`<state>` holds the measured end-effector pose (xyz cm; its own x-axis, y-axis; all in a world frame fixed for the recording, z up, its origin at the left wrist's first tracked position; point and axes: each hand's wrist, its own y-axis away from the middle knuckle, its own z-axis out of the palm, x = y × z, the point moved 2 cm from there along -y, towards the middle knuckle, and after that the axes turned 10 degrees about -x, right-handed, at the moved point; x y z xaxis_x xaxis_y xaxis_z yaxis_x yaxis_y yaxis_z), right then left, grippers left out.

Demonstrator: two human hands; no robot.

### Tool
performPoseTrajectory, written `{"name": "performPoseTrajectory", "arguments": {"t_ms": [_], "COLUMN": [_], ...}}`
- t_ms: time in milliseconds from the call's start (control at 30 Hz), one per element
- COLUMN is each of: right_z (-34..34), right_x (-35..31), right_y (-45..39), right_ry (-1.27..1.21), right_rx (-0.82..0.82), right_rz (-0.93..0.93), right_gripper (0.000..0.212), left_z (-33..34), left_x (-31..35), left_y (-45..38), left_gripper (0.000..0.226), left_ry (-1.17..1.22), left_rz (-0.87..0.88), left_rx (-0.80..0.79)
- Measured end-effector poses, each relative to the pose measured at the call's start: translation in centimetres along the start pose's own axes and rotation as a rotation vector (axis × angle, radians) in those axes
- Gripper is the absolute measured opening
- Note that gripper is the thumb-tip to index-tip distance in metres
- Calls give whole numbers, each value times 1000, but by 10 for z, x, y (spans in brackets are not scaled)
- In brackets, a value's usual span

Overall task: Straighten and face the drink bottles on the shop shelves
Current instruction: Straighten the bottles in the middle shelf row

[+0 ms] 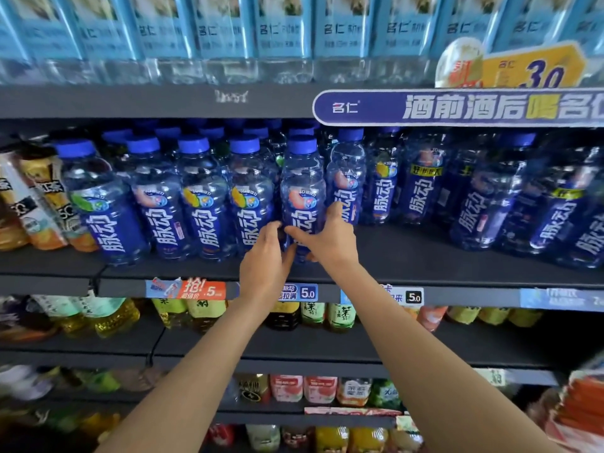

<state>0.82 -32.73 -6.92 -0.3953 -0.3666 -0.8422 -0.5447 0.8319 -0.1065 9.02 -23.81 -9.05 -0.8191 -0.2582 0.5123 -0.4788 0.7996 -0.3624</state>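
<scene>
Both forearms reached up from the bottom edge toward the middle shelf point(425, 256). My left hand point(266, 259) and right hand point(327, 238) were wrapped around the lower half of one blue-capped bottle point(302, 181), thumbs on its front, gripping it. It stood upright at the shelf front, touching the row of like bottles point(202, 197) on its left. Bare shelf lay open to its right, where the next bottles point(382, 181) stood further back; a cluster at far right point(510, 204) leaned, cut by the frame. Rear rows were dark, hard to count. Orange-labelled bottles point(36, 197) at left were blurred. Blue labels read 脉动. Purple banner point(457, 107) read 名仁 and 酒前酒后喝名, cut off. Price tags point(307, 292) showed 5.0. Top shelf packs point(222, 27) read 名仁.
</scene>
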Motion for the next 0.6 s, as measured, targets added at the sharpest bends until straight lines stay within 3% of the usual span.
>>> {"name": "performPoseTrajectory", "arguments": {"t_ms": [233,333,467,533,600], "right_z": [-18,-66,-146,-182,-207], "right_x": [17,46,78,92,107], "right_y": [4,13,21,19,12], "right_ry": [-179,-230,-26,15,71], "right_rx": [-135,132,657,754,701], "right_rz": [80,71,88,162,201], "right_gripper": [52,42,56,65,68], "left_z": [-12,-1,44,64,80], "left_x": [17,49,109,133,149], "left_y": [2,1,-2,-8,-15], "left_gripper": [25,20,25,26,27], "left_ry": [74,27,23,90,147], "left_rz": [143,341,506,469,408], "left_rx": [134,172,57,27,13]}}
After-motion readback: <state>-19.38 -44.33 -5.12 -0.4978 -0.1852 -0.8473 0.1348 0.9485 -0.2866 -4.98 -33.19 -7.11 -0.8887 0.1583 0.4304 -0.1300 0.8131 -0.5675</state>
